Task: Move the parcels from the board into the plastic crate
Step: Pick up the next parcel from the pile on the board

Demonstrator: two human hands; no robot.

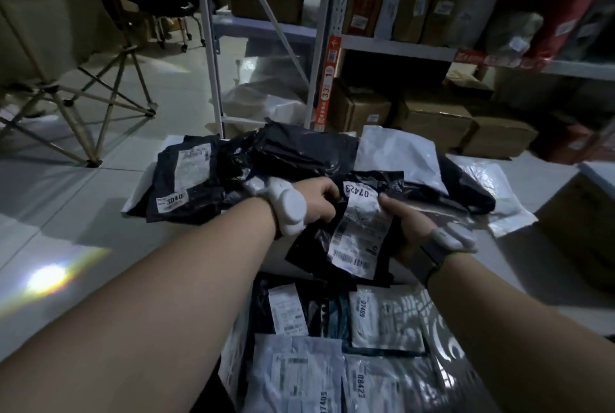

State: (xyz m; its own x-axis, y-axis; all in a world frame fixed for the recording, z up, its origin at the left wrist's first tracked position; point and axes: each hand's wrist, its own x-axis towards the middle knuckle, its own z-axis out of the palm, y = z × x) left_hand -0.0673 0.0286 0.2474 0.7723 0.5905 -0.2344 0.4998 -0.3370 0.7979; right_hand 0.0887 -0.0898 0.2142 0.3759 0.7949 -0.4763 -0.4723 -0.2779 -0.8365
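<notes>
I hold a black parcel [336,246] with a white label marked 07423 between both hands, above the near edge of the pile. My left hand [317,201] grips its upper left edge with curled fingers. My right hand [399,223] pinches its right side, thumb on the label. Behind it, several black and white parcels [286,156] lie heaped on the white board [133,194]; one black parcel [186,179] is marked 3040. Below my hands, several labelled parcels [382,319] lie packed together, white ones [299,376] nearest me. The crate's walls are hard to make out.
A metal shelving rack [319,79] full of cardboard boxes [429,119] stands behind the board. A folding chair [83,96] is at the far left on the tiled floor. A cardboard box [585,226] sits at the right edge.
</notes>
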